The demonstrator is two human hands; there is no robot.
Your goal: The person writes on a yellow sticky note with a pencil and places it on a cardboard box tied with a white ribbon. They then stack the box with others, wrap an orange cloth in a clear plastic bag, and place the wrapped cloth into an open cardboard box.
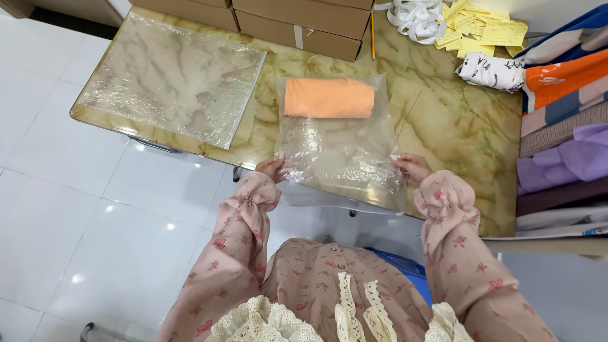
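Observation:
A clear plastic bag (342,155) lies on the marble-patterned table (456,126) with a folded orange cloth (329,98) inside at its far end. My left hand (273,168) pinches the bag's near left corner. At the near right edge, my right hand (411,167) grips the bag too. The bag's open near end hangs slightly over the table's front edge. Both arms wear pink floral sleeves.
A stack of clear plastic bags (174,79) lies at the table's left. Cardboard boxes (304,19) stand at the back, with white ribbon (415,16), yellow paper slips (484,28) and a pencil (372,35). Folded fabrics (563,107) pile up on the right. White tiled floor lies below.

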